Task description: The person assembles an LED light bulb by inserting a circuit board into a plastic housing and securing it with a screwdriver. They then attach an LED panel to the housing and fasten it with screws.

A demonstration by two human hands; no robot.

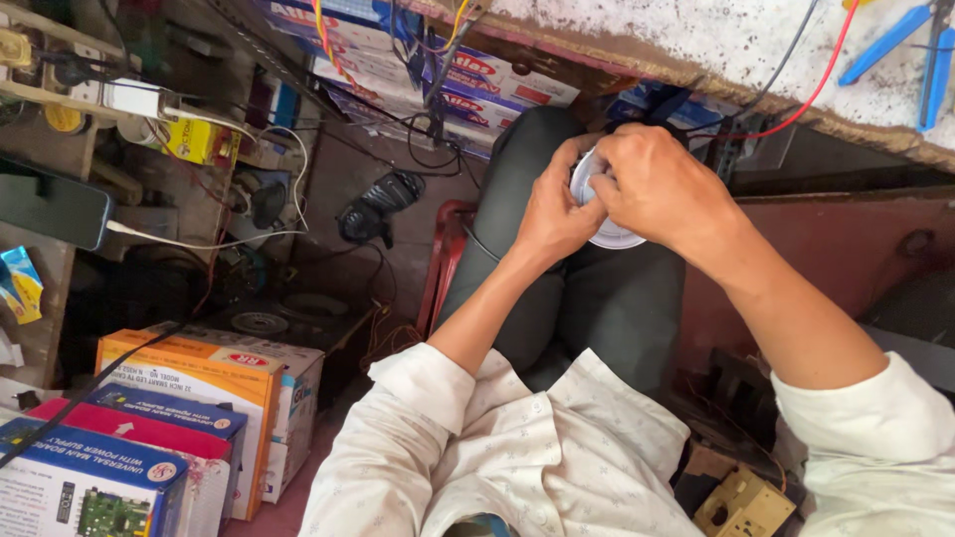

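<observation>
Hands: left hand (553, 214) and right hand (662, 184) were both closed around a small white round part (609, 237), held over the lap.
Fingers: curled tightly on the part; the right hand covered most of its top, the left braced its near side.
Position: the part sat just below the edge of the speckled table (736, 45), apart from the blue pliers (920, 40) lying there.
Progress: judging by the grip, the work on the part looked to be midway; whether anything had been fitted or removed could not be told.
Surroundings: stacked boxes (189, 398) stood at the left on the floor.
</observation>
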